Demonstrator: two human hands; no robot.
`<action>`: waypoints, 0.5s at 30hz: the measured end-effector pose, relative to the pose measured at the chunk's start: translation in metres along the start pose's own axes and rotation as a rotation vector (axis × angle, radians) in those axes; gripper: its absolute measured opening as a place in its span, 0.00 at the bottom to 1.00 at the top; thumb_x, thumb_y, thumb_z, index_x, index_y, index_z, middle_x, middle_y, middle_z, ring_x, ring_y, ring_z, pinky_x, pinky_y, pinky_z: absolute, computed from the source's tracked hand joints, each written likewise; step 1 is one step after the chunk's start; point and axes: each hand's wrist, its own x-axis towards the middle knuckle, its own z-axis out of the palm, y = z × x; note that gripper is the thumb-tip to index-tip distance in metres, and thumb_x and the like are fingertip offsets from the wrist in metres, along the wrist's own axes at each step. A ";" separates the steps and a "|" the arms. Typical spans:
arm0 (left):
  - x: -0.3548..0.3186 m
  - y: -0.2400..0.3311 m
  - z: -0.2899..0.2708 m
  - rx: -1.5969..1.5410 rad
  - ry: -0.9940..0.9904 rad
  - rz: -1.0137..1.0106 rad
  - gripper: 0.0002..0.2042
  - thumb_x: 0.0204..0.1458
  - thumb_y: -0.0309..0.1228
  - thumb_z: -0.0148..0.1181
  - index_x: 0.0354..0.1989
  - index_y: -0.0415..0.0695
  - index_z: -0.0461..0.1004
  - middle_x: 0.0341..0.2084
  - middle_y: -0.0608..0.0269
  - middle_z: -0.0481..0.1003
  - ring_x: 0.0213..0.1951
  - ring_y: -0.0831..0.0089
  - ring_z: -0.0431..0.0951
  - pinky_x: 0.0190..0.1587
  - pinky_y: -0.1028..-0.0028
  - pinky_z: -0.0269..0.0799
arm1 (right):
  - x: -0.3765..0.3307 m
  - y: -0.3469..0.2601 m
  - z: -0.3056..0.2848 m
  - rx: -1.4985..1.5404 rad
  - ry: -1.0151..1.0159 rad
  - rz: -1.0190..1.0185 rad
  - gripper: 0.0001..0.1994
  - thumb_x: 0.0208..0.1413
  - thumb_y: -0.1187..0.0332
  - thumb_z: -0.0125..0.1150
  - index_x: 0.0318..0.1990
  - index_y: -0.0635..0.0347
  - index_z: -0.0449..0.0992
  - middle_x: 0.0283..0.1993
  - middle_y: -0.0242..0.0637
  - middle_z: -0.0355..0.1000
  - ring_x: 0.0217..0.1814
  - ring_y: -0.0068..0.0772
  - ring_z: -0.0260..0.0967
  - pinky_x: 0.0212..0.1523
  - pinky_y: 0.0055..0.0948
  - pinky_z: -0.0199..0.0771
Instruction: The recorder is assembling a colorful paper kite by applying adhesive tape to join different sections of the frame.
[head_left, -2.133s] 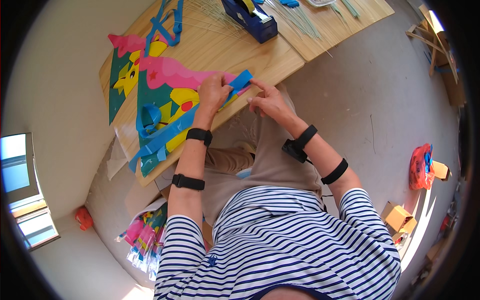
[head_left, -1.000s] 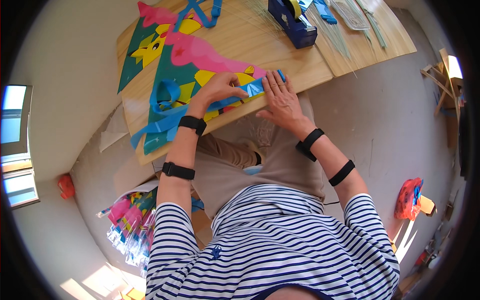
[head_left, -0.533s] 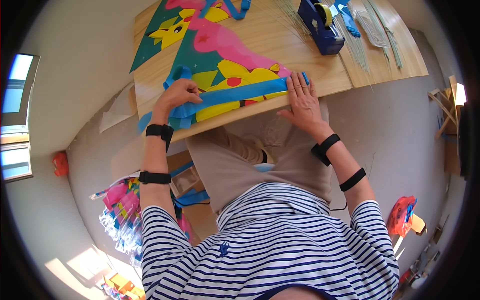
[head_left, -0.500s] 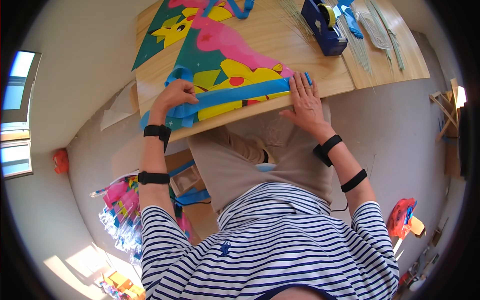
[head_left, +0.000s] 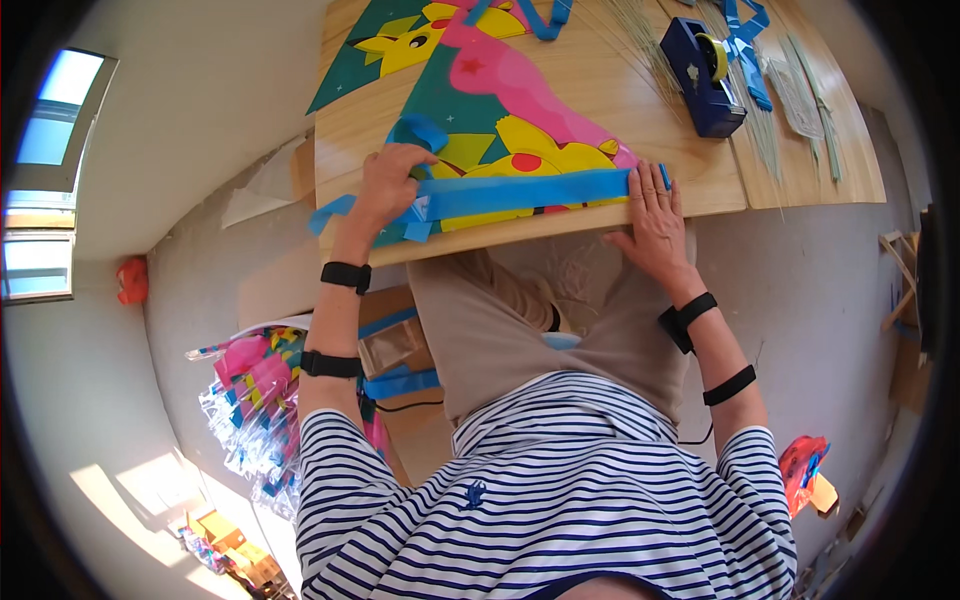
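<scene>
A blue ribbon [head_left: 530,193] runs along the near edge of a printed sheet [head_left: 520,85] in pink, green and yellow on the wooden table. My left hand [head_left: 392,185] has its fingers curled closed around the ribbon's left part, where loops of it stick out past the hand. Flat on the ribbon's right end lies my right hand [head_left: 655,215], its fingers stretched out and pressing down near the sheet's corner. A short bit of blue shows just beyond those fingertips.
A second printed sheet [head_left: 370,45] lies at the far left of the table [head_left: 600,100]. Toward the right stand a dark blue tape dispenser [head_left: 705,85], thin sticks [head_left: 765,140], a clear plastic tray [head_left: 797,100] and more blue ribbon [head_left: 748,45]. Finished-looking colourful pieces [head_left: 255,400] hang at my lower left.
The whole view has shifted, so the table sits further right and lower. My left hand has turned a little on the ribbon, and its loops lie differently. My right hand stays at the ribbon's end.
</scene>
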 end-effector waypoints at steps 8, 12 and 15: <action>-0.032 -0.055 -0.027 0.628 -0.227 -0.186 0.14 0.48 0.20 0.60 0.38 0.53 0.85 0.39 0.65 0.81 0.57 0.58 0.74 0.69 0.18 0.38 | 0.000 -0.002 -0.001 0.008 -0.006 0.004 0.57 0.44 0.50 0.79 0.78 0.67 0.52 0.83 0.51 0.47 0.86 0.53 0.39 0.83 0.55 0.34; -0.082 -0.113 -0.096 0.747 -0.235 -0.671 0.09 0.51 0.23 0.60 0.37 0.51 0.84 0.43 0.60 0.83 0.57 0.54 0.76 0.67 0.18 0.42 | -0.001 -0.001 -0.001 -0.003 0.005 0.016 0.57 0.44 0.50 0.79 0.77 0.67 0.52 0.83 0.51 0.47 0.86 0.53 0.39 0.83 0.55 0.34; -0.142 -0.156 -0.140 0.884 -0.036 -0.928 0.09 0.52 0.25 0.60 0.39 0.49 0.83 0.46 0.56 0.82 0.54 0.52 0.79 0.65 0.20 0.48 | 0.001 -0.004 0.000 0.006 0.017 -0.003 0.57 0.44 0.50 0.78 0.77 0.67 0.52 0.83 0.51 0.47 0.86 0.54 0.39 0.82 0.55 0.35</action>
